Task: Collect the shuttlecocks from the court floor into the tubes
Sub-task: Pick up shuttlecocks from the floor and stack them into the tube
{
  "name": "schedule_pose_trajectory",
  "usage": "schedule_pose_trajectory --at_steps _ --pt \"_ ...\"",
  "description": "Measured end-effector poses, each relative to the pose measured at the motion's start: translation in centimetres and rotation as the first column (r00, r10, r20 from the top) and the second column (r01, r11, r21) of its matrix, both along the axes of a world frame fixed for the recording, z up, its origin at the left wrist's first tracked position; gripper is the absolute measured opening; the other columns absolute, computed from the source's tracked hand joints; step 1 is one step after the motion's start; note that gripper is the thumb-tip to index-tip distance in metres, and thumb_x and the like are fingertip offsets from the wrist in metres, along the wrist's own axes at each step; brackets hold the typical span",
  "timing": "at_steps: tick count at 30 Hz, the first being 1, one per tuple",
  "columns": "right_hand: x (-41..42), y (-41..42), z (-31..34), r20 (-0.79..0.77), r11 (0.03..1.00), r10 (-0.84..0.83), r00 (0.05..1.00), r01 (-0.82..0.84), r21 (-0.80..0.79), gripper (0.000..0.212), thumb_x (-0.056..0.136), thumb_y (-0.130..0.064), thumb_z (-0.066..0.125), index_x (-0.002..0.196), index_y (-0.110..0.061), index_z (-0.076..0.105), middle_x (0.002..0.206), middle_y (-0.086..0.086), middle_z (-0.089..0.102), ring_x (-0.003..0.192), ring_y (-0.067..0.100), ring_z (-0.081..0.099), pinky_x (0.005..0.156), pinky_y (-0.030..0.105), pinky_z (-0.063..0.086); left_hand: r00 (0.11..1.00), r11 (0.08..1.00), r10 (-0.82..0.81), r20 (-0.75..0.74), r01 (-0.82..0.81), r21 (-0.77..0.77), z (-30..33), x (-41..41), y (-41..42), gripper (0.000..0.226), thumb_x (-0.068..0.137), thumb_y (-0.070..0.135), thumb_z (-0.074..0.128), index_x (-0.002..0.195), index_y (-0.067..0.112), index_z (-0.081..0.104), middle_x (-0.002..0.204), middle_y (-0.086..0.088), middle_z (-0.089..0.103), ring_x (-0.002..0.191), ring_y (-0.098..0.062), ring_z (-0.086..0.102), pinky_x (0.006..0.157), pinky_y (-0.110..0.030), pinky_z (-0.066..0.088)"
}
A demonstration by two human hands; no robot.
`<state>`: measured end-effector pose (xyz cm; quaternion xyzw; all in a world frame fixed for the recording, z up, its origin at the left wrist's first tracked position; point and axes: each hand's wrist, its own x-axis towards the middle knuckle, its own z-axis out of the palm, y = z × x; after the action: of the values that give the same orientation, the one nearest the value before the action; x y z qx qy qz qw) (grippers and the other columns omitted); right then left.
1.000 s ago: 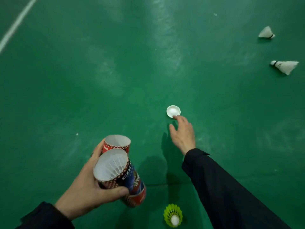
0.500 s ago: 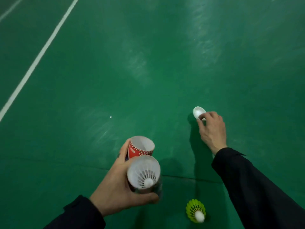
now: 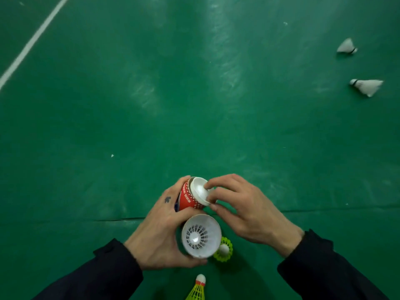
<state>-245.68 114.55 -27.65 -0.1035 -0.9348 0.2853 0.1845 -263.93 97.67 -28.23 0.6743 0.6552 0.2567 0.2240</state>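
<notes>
Now right hand [image 3: 246, 215] fingers [image 3: 213, 185] pinch white cap [image 3: 200, 191] against red tube [image 3: 188, 197].

Dim even indoor light, pale glare streaks on the green floor [image 3: 194, 105], soft motion blur, wide-angle bending at edges

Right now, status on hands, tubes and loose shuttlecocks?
Left hand grips two tubes. Right hand pinches white cap at red tube's mouth. Four shuttlecocks on floor: two yellow near, two white far right.

Red patterned tube [image 3: 190, 197], white cap [image 3: 201, 191], green floor [image 3: 194, 94].
</notes>
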Motion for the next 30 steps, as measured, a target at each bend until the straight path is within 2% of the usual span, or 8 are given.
schedule_pose_trajectory --at_steps 3,8,15,20,24,26,28,30 --pt "0.9 -0.5 0.7 0.029 0.995 0.004 1.0 -0.007 0.1 0.009 0.101 -0.027 0.059 0.104 -0.019 0.059 0.139 -0.004 0.057 0.121 0.023 0.056 0.094 0.041 0.052 0.997 0.999 -0.042 -0.062 0.044 0.03 0.5 1.0 0.1 0.073 0.063 0.073 0.083 0.124 0.037 0.067 0.167 -0.009 0.022 0.155 -0.026 0.024 0.118 -0.051 0.038" --pt "1.9 -1.9 0.7 -0.109 0.968 -0.087 0.99 0.059 -0.242 0.005 0.1 -0.022 0.064 0.102 -0.017 0.063 0.14 -0.01 0.062 0.132 0.009 0.058 0.105 0.034 0.052 0.996 0.996 -0.055 0.071 0.049 0.074 1.4 1.8 0.1 0.072 0.062 0.069 0.088 0.123 0.037 0.066 0.169 -0.004 0.016 0.155 -0.02 0.023 0.122 -0.039 0.033" --pt "1.8 -3.2 1.1 -0.118 0.888 -0.105 0.987 0.04 -0.457 0.005 0.104 -0.022 0.059 0.108 -0.024 0.063 0.147 -0.012 0.06 0.138 0.009 0.054 0.113 0.034 0.046 0.981 0.995 -0.02 0.195 -0.001 0.103 2.5 2.3 -0.3 0.072 0.06 0.058 0.094 0.124 0.037 0.067 0.167 -0.002 0.021 0.156 -0.018 0.023 0.121 -0.043 0.035" --pt "1.8 -4.0 1.3 -0.084 0.899 -0.059 0.995 0.017 -0.437 0.037 0.108 -0.032 0.042 0.133 -0.013 0.061 0.157 -0.008 0.05 0.147 0.012 0.043 0.125 0.042 0.025 0.981 0.98 -0.05 0.189 0.011 0.2 2.7 2.5 -0.4 0.068 0.063 0.058 0.092 0.123 0.034 0.068 0.164 -0.003 0.03 0.157 -0.024 0.024 0.121 -0.044 0.035" --pt "1.5 -4.0 1.8 -0.08 0.728 -0.145 0.986 0.051 -0.684 0.045 0.107 -0.035 0.036 0.133 -0.011 0.064 0.144 -0.006 0.063 0.139 0.016 0.053 0.115 0.03 0.04 0.95 1.0 0.013 0.312 -0.019 0.014 2.0 2.3 -0.8 0.073 0.059 0.062 0.092 0.125 0.051 0.063 0.166 0.011 0.023 0.149 -0.009 0.035 0.119 -0.033 0.036" --pt "1.4 -4.2 0.9 -0.145 0.662 -0.351 0.925 0.136 -0.737 0.04 0.108 -0.032 0.038 0.135 -0.014 0.06 0.136 -0.002 0.067 0.131 0.021 0.06 0.111 0.033 0.045 0.724 0.988 0.155 0.672 -0.131 -0.087 1.8 2.8 -0.4 0.082 0.056 0.048 0.097 0.13 0.046 0.062 0.153 0.005 0.052 0.131 -0.012 0.059 0.108 -0.033 0.05" --pt "1.5 -4.5 -0.3 -0.121 0.512 -0.486 0.866 0.17 -0.842 0.039 0.104 -0.036 0.045 0.14 -0.024 0.055 0.138 -0.002 0.065 0.126 0.023 0.062 0.106 0.037 0.05 0.308 0.923 0.309 0.9 -0.325 -0.206 1.5 2.6 0.3 0.079 0.055 0.043 0.096 0.127 0.021 0.07 0.128 -0.007 0.073 0.115 -0.021 0.07 0.102 -0.041 0.055" --pt "1.7 -5.1 -1.5 -0.058 0.364 -0.448 0.892 0.123 -0.923 0.041 0.1 -0.042 0.048 0.141 -0.039 0.055 0.141 -0.003 0.062 0.121 0.027 0.065 0.095 0.036 0.053 -0.09 0.851 0.359 0.929 -0.378 -0.365 1.5 1.8 0.7 0.074 0.06 0.058 0.092 0.119 0.016 0.078 0.126 -0.016 0.073 0.11 -0.027 0.071 0.098 -0.047 0.054"
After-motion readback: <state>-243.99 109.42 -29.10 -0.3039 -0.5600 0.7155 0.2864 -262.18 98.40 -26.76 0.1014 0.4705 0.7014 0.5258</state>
